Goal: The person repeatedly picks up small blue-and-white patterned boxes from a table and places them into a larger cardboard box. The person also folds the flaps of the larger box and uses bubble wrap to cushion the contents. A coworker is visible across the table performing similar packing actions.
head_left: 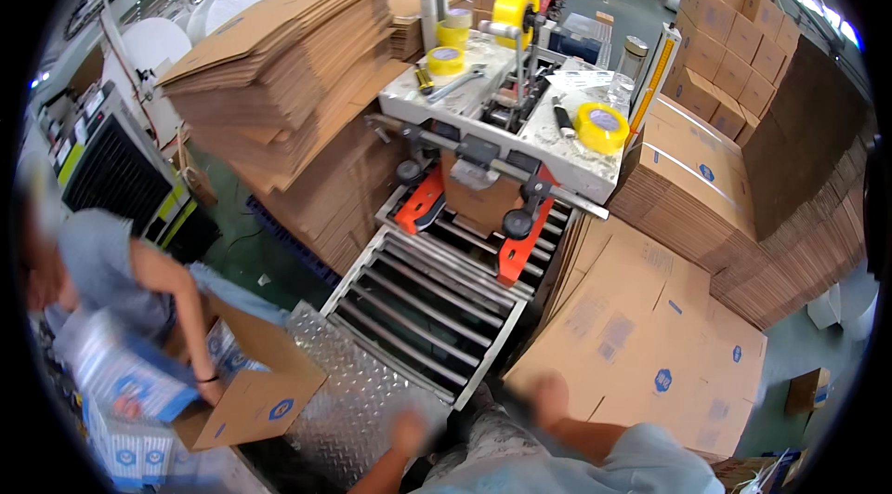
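My left hand [407,431] is over the edge of the diamond-plate metal sheet [344,382], smeared by motion so that its fingers do not show clearly. Beside the stack of flat cartons [641,336], my right hand [550,397] is near or on the top carton's near-left edge; blur hides its fingers too. No object shows in either hand. Ahead lies the roller conveyor [423,294], leading to a carton sealing machine [488,99]. A brown carton [483,192] sits between the machine's orange side guides [525,248].
At left, a co-worker [121,271] handles blue-and-white packages [130,368] at an open carton [265,382]. Tall stacks of flattened cardboard [279,66] flank the machine, with more [706,169] at right. Yellow tape rolls [602,127] and a wrench [457,83] lie on its top.
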`<state>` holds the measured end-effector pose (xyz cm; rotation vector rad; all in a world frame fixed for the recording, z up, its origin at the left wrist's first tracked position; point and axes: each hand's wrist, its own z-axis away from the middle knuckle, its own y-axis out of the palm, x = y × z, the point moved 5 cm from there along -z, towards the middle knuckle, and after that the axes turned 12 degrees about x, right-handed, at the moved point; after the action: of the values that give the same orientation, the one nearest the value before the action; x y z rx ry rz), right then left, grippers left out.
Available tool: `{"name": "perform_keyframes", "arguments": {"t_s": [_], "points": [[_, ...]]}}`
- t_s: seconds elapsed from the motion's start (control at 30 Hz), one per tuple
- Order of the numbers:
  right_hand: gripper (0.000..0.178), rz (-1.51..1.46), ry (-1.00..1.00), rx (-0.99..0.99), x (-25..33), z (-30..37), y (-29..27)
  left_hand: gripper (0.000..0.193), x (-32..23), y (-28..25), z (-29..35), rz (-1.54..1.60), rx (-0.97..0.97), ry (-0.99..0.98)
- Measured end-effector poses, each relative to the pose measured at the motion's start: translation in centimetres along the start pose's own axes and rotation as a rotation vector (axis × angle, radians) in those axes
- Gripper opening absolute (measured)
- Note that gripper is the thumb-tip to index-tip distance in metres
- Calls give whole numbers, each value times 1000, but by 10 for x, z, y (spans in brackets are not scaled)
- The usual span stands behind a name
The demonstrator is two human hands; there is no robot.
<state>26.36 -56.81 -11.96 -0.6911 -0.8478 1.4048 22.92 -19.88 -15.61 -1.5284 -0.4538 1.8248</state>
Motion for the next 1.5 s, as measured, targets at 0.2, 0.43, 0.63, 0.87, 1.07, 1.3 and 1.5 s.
{"name": "perform_keyframes", "arguments": {"t_s": [0.2,0.43,0.63,0.87,1.07,1.3,1.5], "points": [[41,-103,-108,-614,-18,133,-253,49,-50,-64,64,60,-49,-133],[37,-196,-652,-534,140,313,-487,104,-158,-183,89,145,-263,167],[38,-644,-1090,-350,218,326,-556,72,-179,-357,198,58,-755,106],[41,-649,-1104,-161,288,222,-516,42,-115,-354,280,92,-770,-13],[27,228,-1404,-68,476,259,-348,72,-148,-313,322,49,-1353,-98],[31,-185,-1522,67,444,172,-301,56,-179,-318,272,-636,-916,-382],[38,243,-1331,-624,332,97,-339,34,-177,-331,257,-486,-742,-573]]}}
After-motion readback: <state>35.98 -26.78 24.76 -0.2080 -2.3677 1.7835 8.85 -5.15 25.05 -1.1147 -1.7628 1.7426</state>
